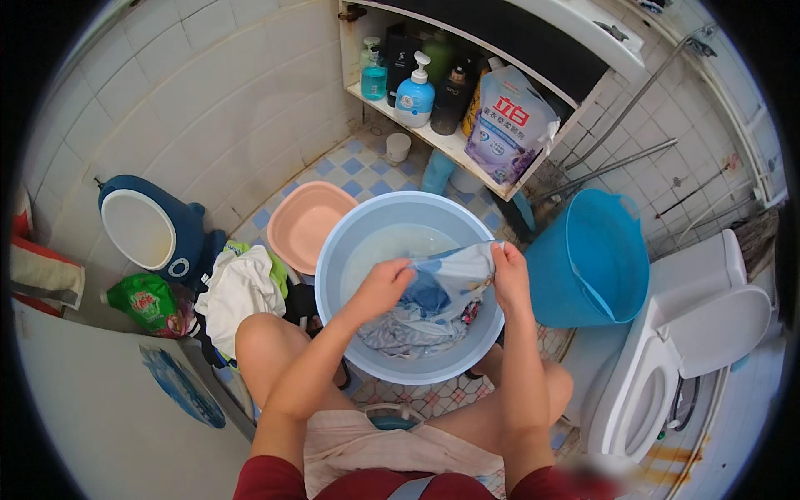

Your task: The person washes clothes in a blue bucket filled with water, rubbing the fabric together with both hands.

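A pale blue patterned garment [453,275] is stretched between my two hands above a light blue plastic basin [331,337]. My left hand [382,287] pinches its left edge, and my right hand [511,269] grips the upper right corner. The garment's lower part hangs down into the basin. Cloudy water [375,250] shows behind it. Other wet cloth [406,337] with a grey-white pattern lies in the basin below the held piece. The basin stands on the tiled floor between my knees.
A peach basin [310,219] sits behind left, near piled clothes [240,300] and a green detergent bag [147,300]. A blue tub [581,262] and a toilet [650,387] stand right. A cabinet shelf [447,147] with bottles overhangs the far side. A blue child's potty [187,219] leans left.
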Demonstrator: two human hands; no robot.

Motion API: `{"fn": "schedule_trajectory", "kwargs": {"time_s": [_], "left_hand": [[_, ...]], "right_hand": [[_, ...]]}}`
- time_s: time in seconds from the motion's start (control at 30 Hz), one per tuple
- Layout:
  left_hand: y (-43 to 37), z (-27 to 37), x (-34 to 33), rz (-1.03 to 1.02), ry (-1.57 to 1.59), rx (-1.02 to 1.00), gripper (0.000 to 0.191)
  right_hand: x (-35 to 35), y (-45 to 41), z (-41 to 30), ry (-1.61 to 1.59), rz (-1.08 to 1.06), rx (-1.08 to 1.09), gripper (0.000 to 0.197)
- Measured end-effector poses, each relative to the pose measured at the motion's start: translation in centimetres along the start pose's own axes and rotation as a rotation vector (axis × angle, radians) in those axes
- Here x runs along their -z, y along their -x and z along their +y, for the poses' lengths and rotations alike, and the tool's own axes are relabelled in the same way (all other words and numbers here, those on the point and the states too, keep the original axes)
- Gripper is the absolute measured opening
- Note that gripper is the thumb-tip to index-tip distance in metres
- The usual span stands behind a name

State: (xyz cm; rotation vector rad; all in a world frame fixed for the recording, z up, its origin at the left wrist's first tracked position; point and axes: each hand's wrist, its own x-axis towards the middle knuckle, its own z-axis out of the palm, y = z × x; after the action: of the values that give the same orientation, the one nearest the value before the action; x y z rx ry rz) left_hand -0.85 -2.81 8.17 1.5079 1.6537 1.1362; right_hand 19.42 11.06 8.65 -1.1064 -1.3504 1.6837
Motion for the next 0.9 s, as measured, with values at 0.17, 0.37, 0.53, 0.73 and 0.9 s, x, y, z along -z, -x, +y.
{"fn": "schedule_trajectory", "kwargs": {"time_s": [0.17,0.37,0.53,0.73,0.9], "left_hand": [[-0.5,1.1,1.3,0.054,0.363,0.145,0.02],[0.0,0.4,2.0,0.119,0.545,0.222,0.02],[-0.3,2.1,3.5,0.163,0.62,0.198,0.021],[-0.4,-0.2,3.6,0.289,0.262,0.132,0.022],[-0.8,-3.4,2.5,0.368,0.13,0.151,0.023]], "right_hand": [[-1.7,-0.2,4.2,0.354,0.093,0.308,0.019],[-6.4,3.6,3.8,0.869,-0.33,0.086,0.016],[-5.6,3.0,6.8,0.883,-0.202,0.39,0.013],[-4.4,2.0,1.5,0.615,-0.147,0.132,0.016],[-3.9,2.7,-2.0,-0.327,-0.096,-0.055,0.017]]}}
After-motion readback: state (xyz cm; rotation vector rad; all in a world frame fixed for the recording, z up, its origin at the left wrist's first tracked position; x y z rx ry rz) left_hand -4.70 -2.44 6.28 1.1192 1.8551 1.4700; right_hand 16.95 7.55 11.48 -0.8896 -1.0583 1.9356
